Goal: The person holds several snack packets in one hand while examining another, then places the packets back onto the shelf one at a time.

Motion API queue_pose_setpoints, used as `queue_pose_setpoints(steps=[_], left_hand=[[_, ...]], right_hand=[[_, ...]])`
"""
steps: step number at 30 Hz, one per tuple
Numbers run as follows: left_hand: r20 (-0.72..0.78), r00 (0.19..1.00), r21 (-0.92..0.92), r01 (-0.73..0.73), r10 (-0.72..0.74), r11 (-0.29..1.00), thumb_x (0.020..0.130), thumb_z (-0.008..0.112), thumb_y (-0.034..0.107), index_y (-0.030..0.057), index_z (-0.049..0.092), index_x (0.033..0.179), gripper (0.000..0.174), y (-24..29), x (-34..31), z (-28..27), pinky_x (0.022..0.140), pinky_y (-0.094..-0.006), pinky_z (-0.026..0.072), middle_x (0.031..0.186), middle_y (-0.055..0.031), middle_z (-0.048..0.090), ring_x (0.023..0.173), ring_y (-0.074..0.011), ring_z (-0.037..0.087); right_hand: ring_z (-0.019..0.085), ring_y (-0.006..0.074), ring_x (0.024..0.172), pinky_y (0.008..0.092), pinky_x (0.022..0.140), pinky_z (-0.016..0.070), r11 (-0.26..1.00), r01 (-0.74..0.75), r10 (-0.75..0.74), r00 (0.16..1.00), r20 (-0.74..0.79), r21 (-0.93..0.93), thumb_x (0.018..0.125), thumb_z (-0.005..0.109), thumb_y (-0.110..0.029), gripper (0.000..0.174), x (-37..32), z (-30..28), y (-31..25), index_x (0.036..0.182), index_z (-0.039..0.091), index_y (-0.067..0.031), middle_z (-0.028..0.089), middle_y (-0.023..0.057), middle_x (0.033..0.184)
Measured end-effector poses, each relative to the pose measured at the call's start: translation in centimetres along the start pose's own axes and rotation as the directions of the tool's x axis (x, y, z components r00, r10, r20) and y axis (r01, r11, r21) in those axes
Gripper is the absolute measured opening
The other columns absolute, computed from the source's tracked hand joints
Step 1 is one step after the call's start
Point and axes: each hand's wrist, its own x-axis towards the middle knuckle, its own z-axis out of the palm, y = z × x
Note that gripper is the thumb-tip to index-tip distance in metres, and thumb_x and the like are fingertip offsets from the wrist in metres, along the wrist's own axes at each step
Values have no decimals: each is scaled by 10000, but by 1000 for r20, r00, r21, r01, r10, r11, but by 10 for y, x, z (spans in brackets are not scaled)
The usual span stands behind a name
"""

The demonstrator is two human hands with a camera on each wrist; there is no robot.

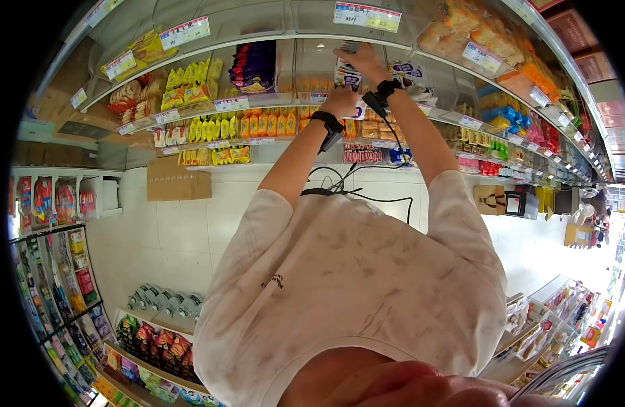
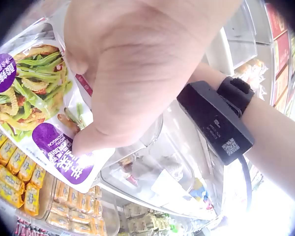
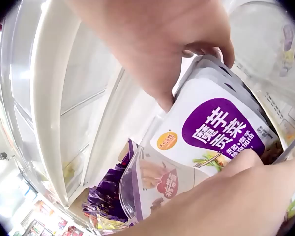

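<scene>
White-and-purple konjac snack packets [image 1: 346,76] stand in a clear bin on the shelf in the head view. My right hand [image 1: 365,61] grips the top of several of these packets [image 3: 201,103], thumb on the front and fingers behind, as the right wrist view shows. Lower down, my left hand [image 1: 341,103] holds the front packet near its bottom edge. In the left wrist view, the left thumb [image 2: 96,140] lies over the printed face of a packet [image 2: 32,98]; its other fingers are mostly hidden. My right forearm passes behind the left hand there.
Dark purple packets [image 1: 253,68] fill the bin to the left, with yellow packets [image 1: 187,85] farther left. Orange packets [image 1: 265,125] line the shelf below. An upper shelf with price tags [image 1: 367,16] overhangs the hands. Black cables [image 1: 346,182] hang between the arms.
</scene>
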Motion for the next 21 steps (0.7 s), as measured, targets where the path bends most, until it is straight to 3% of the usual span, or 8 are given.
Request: queue_pose_setpoints(steps=[3,9,12,15,16,19,21], left_hand=[[-11,1000,-4,4,-4,1000,781,629,184,96,733,1101,348,0,0,-1,895,-515,535,1149,-249,639,1052,-405,645],[-44,999,-9,-1,0,1000,768,632,183,95,741,1084,346,-2,0,5,889,-519,534,1145,-238,642,1077,-396,635],[-64,998,-10,-17,16,1000,770,639,173,106,746,1091,345,-2,0,6,874,-516,537,1152,-233,640,1053,-394,646],[-54,998,12,-13,14,1000,778,650,160,123,755,1079,321,-4,3,9,857,-506,542,1168,-224,637,1002,-395,665],[-42,999,21,-7,8,1000,782,654,157,130,758,1073,311,-4,4,9,851,-501,544,1175,-220,636,983,-396,671],[-116,993,-5,-20,19,1000,795,661,154,147,764,1063,288,-6,4,15,843,-493,546,1139,-207,655,950,-389,683],[-59,998,4,-21,21,1000,795,658,154,157,764,1068,294,-8,8,14,842,-495,546,1102,-207,668,961,-383,683]], right_hand=[[698,296,804,429,785,553,996,38,-29,994,-105,83,840,632,-707,742,-2,5,1,752,724,25,700,154,756],[710,297,849,436,818,554,988,151,-138,959,-248,36,878,602,-681,707,-1,11,11,1019,728,1,735,152,848],[705,317,941,434,894,539,986,161,-149,967,-208,41,882,596,-688,767,7,13,15,1157,676,23,737,185,943],[635,383,1133,451,998,489,968,250,-245,958,-147,18,885,599,-683,829,-6,1,5,1285,595,42,679,255,1154],[490,453,1316,471,1088,427,967,253,-255,965,-56,-30,859,616,-701,966,-10,-4,6,1459,420,30,507,310,1406],[344,467,1425,480,1165,352,932,353,-351,935,46,-79,795,711,-676,1121,-19,-11,17,1547,249,15,339,327,1529],[298,453,1453,474,1190,324,910,374,-361,927,101,-176,737,788,-623,1187,-25,-16,27,1560,213,10,288,307,1565]])
